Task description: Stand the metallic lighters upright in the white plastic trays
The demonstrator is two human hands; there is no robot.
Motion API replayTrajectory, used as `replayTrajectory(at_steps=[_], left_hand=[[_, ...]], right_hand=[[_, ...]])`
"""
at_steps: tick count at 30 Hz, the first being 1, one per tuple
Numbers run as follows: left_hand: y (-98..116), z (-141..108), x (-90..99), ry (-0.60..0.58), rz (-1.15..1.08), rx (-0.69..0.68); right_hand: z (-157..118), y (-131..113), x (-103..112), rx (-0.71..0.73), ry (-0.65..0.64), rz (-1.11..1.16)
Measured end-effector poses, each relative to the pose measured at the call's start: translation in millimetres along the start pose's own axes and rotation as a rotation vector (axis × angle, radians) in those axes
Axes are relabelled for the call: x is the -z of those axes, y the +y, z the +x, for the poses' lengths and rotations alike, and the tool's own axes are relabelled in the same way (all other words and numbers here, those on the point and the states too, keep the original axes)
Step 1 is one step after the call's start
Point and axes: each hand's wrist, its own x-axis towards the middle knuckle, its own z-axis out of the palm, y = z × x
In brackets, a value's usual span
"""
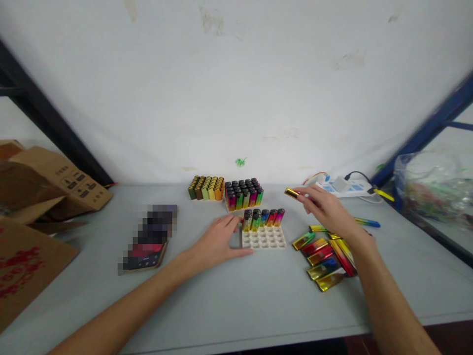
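1. Here on my feed, the left hand (219, 241) comes up bare: slim, its thumb long and tapering.
2. Following it back now, I get the left forearm (148, 296), bare too, smooth and slender, broadening steadily toward the lower edge of my view.
3. Across to the right hand (325, 204): bare again, slim-fingered, a match for the 1st.
4. And there's the right forearm (384, 296), bare and smooth-lined, growing fuller below the wrist; nails are too small for me to read.
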Motion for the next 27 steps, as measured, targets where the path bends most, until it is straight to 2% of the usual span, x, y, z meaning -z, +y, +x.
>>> replayTrajectory(at_steps=[3,6,9,12,18,23,27], left_hand=[[-1,0,-0.8,0.000,0.004,0.002],[-1,1,-1.3,-0.003,0.017,0.002],[-1,1,-1.0,-0.004,0.020,0.003],[-1,1,-0.7,-0.005,0.013,-0.001],[0,0,-0.6,-0.004,0.018,-0.003],[1,0,-0.2,0.003,0.019,-0.003],[0,1,-1.2,0.011,0.019,-0.012]], right_hand=[[2,-14,0,-0.020,0.144,0.089],[1,-23,-7,-0.054,0.237,0.349],[0,-30,-16,-0.071,0.233,0.561],[1,-37,-21,-0.077,0.209,0.631],[2,-51,-23,-0.054,0.162,0.625],[3,-57,-32,0.080,0.034,0.449],[3,-58,-41,0.140,0.018,0.355]])
